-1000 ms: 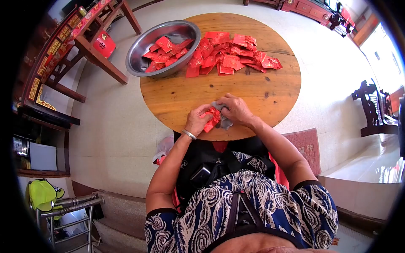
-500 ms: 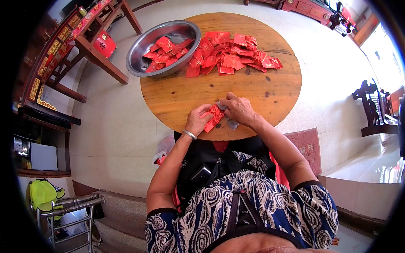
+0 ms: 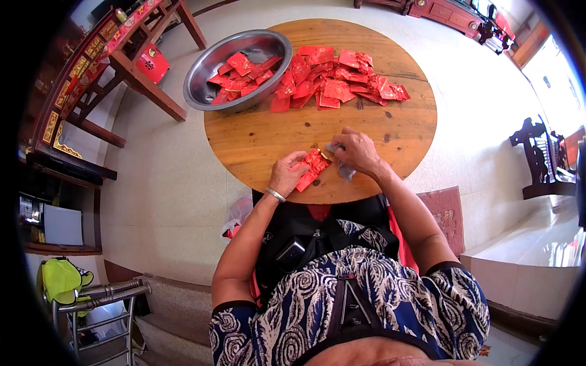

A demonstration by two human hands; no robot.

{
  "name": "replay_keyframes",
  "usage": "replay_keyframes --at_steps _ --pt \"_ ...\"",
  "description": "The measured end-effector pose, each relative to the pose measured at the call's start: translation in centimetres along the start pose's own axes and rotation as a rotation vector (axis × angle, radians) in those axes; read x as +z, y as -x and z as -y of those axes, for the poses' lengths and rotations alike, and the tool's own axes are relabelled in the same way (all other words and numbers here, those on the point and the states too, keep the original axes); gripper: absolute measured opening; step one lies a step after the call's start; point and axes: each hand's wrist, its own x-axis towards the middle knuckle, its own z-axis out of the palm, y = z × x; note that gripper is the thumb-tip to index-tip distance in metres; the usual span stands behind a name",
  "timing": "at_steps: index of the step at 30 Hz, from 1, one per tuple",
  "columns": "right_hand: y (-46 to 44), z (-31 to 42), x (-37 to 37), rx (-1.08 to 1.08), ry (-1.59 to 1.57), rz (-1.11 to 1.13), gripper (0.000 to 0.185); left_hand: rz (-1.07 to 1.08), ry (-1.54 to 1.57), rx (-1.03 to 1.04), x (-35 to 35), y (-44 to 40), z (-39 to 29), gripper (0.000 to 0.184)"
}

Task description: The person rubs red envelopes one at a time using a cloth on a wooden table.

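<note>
My left hand (image 3: pixel 287 174), with a silver bangle at the wrist, grips a red envelope (image 3: pixel 314 166) near the table's front edge. Gold print shows on the envelope, and its upper end points toward my right hand. My right hand (image 3: pixel 359 150) is closed on a grey cloth (image 3: pixel 345 171), part of which hangs below the fingers. A small gap lies between the cloth and the envelope. Farther back, a loose pile of red envelopes (image 3: pixel 336 89) is spread over the round wooden table (image 3: pixel 262 141).
A metal basin (image 3: pixel 195 82) holding several red envelopes stands at the table's back left. A wooden side table (image 3: pixel 143 82) is at the far left, with a metal rail (image 3: pixel 101 299) carrying a yellow-green item (image 3: pixel 63 280) nearer me. A red mat (image 3: pixel 444 213) lies on the floor at right.
My right hand has moved right and slightly up with the grey cloth, away from the red envelope. The envelope's upper end is now uncovered. My left hand stays in place.
</note>
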Motion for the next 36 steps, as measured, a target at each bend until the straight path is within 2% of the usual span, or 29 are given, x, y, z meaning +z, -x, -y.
replay_keyframes --at_steps 3,5,11,15,25,27,36 --pt "-0.2 0.0 0.3 0.062 -0.15 -0.121 0.018 -0.004 0.02 -0.019 0.1 0.1 -0.1 0.036" --pt "-0.5 1.0 0.6 0.078 -0.373 -0.249 0.02 -0.006 0.05 -0.017 0.2 0.1 -0.1 0.036" --pt "-0.1 2.6 4.2 -0.147 -0.38 -0.24 0.028 0.01 0.113 -0.021 0.3 0.1 -0.6 0.032" --pt "0.1 3.4 4.4 -0.06 -0.303 -0.184 0.025 0.021 0.09 -0.036 0.2 0.0 -0.4 0.031" --pt "-0.5 2.3 4.2 -0.029 -0.208 -0.167 0.025 0.008 0.104 -0.044 0.2 0.1 -0.5 0.035" --pt "-0.5 2.3 3.8 0.001 -0.17 -0.105 0.024 0.005 0.074 -0.02 0.2 0.0 -0.4 0.035" --pt "-0.3 1.9 4.2 0.062 -0.046 -0.145 0.021 -0.028 -0.042 -0.053 0.1 -0.1 0.3 0.036"
